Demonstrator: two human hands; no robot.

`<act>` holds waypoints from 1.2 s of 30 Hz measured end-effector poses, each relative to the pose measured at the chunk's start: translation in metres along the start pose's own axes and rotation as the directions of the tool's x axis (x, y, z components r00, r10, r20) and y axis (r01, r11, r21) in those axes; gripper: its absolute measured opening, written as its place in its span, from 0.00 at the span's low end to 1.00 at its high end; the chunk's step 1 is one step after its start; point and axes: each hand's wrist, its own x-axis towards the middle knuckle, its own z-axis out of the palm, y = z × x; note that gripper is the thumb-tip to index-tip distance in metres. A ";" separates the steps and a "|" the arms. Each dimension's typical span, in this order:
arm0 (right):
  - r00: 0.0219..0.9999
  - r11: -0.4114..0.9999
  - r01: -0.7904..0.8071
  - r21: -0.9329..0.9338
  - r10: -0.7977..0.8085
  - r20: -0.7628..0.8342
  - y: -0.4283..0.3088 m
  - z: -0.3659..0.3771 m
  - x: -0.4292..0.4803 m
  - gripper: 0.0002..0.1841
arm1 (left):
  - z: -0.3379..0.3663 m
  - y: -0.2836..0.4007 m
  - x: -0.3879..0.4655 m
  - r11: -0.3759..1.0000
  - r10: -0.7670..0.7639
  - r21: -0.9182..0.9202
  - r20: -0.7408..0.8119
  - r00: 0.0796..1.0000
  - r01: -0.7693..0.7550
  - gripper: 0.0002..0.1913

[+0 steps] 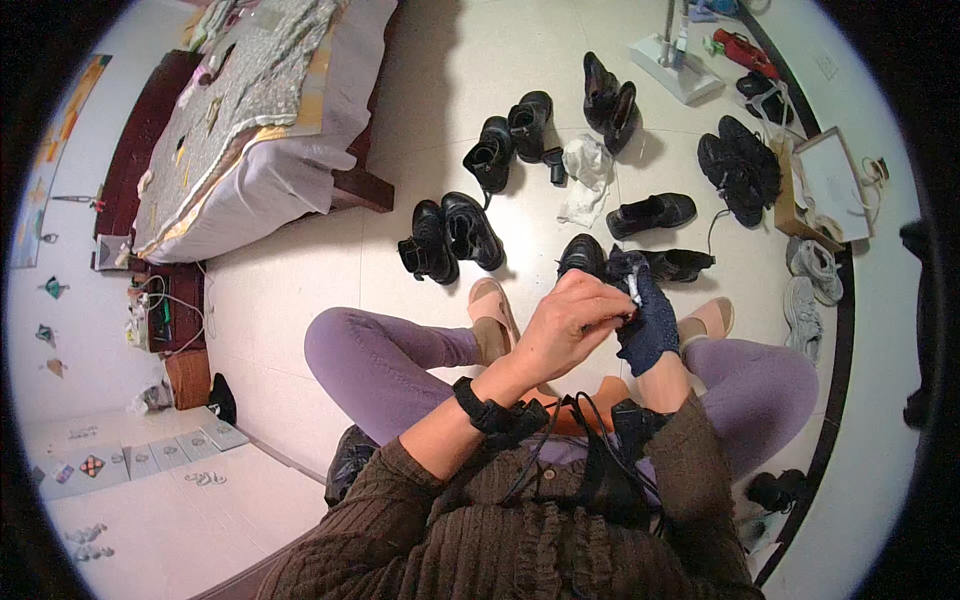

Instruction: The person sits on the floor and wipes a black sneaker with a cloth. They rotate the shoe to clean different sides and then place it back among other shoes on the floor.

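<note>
A dark blue sock or cloth [651, 324] covers my right hand [649, 319] like a mitten, from fingers to wrist. White stuff, perhaps cream or a tube end, shows on it near the fingertips. My left hand [576, 322] reaches across and meets the covered hand, its fingertips pinched together; whether they grip something small is hidden. Just beyond my hands stands a black leather shoe [581, 255]. Another black shoe [679, 264] lies to the right behind the cloth, and a black slip-on shoe [651, 215] sits farther out. A crumpled white cloth [589, 166] lies on the floor.
Black boots [489, 154] and other black shoes [450, 236] stand ahead to the left. Black sneakers [739, 169], an open box [795, 195] and grey-white sneakers [802, 319] line the right wall. A bed [352, 187] is at upper left; a stand's white base [679, 67] is at the top.
</note>
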 end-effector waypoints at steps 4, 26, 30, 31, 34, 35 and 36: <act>0.998 0.996 0.045 -0.083 -0.049 -0.046 -0.001 -0.009 0.008 0.18 | 0.010 0.006 -0.005 0.996 -0.081 0.031 -0.162 0.983 0.087 0.13; 0.948 0.951 0.064 -0.302 -0.153 -0.280 -0.005 -0.010 0.001 0.17 | 0.008 -0.008 -0.005 0.989 -0.035 0.136 -0.111 0.993 0.050 0.10; 0.956 0.962 0.069 -0.265 -0.140 -0.257 -0.002 -0.019 0.010 0.20 | 0.009 -0.006 -0.005 0.995 -0.045 0.082 -0.189 0.981 0.062 0.08; 0.967 0.952 0.079 -0.294 -0.145 -0.208 -0.002 -0.022 0.013 0.20 | 0.010 -0.005 -0.006 0.990 -0.086 0.091 -0.212 0.974 0.107 0.08; 0.961 0.944 0.072 -0.321 -0.152 -0.232 -0.002 -0.029 0.016 0.20 | 0.007 -0.006 -0.010 0.954 -0.207 0.200 -0.102 0.973 0.224 0.11; 0.958 0.941 0.065 -0.333 -0.152 -0.242 -0.002 -0.030 0.016 0.20 | 0.007 -0.007 -0.011 0.967 -0.171 0.177 -0.093 0.981 0.185 0.11; 0.956 0.937 0.061 -0.343 -0.153 -0.250 -0.001 -0.030 0.016 0.20 | 0.007 -0.008 -0.011 0.972 -0.157 0.161 -0.088 0.984 0.169 0.12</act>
